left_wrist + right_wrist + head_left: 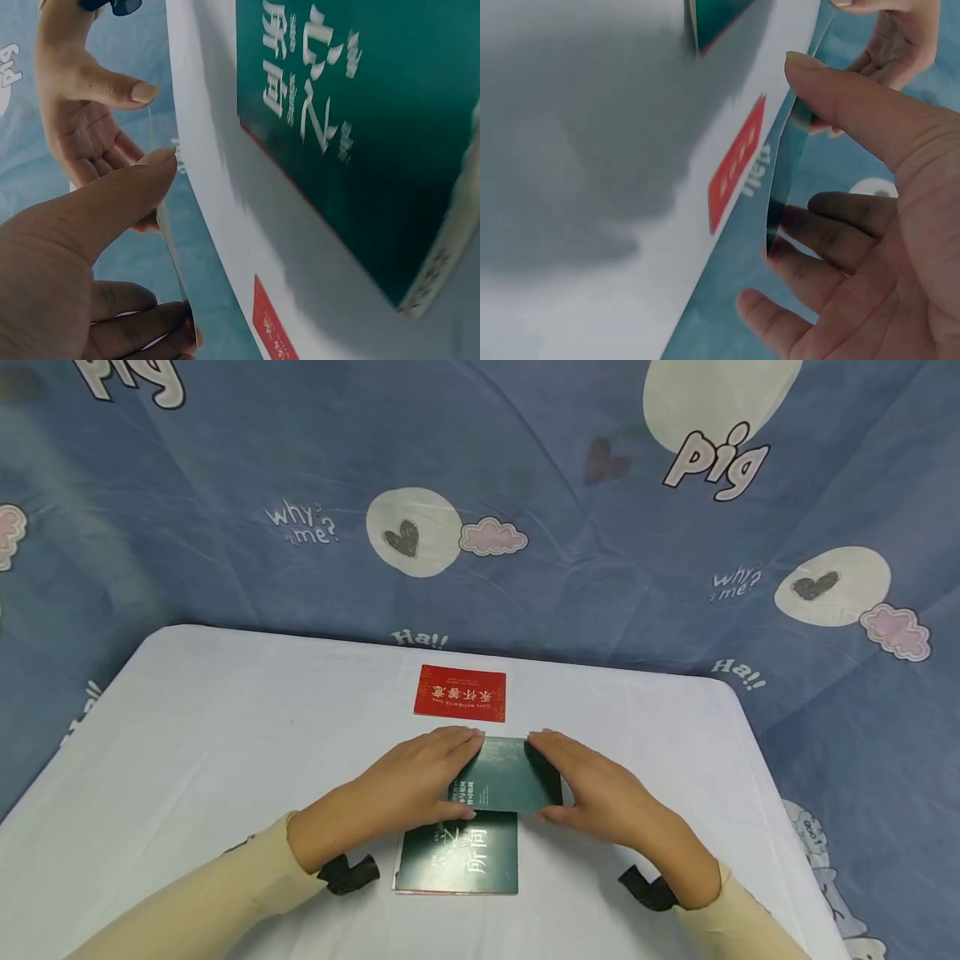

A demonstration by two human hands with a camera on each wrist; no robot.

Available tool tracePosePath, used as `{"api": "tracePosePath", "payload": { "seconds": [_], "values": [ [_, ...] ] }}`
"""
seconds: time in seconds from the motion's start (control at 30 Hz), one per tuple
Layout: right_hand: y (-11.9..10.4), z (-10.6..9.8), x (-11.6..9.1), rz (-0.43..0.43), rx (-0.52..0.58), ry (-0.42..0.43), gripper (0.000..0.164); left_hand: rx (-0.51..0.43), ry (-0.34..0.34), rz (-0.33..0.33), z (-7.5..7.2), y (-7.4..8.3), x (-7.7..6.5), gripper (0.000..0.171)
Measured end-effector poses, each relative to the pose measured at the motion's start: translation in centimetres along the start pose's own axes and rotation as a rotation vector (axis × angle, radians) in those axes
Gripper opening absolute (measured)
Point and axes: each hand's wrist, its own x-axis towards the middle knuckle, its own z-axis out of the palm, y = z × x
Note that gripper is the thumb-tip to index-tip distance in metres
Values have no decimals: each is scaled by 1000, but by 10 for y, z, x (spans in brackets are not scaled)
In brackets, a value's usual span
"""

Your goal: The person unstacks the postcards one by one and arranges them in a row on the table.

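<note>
Green card (512, 772) in both hands (420, 781), above book (457, 864).

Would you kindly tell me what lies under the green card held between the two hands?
Below the green card, a green booklet or pack with white characters lies on the white table. In the head view, the card covers its far part, hiding what is there.
</note>
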Motion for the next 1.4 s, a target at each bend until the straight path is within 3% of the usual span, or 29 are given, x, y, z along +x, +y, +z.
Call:
{"api": "tracePosePath", "payload": {
  "seconds": [0.17, 0.7, 1.1, 1.4],
  "values": [
    [12, -10, 5, 20, -20, 8, 94, -8, 8, 6, -3, -4, 23, 91],
    [56, -41, 35, 92, -74, -39, 94, -5, -73, -78, -9, -19, 97, 92],
    [96, -43, 55, 156, -26, -77, 92, -64, -79, -118, 7, -36, 145, 89],
    [110, -38, 66, 231, -7, -134, 90, -102, -95, -154, 20, -45, 163, 93]
  ]
}}
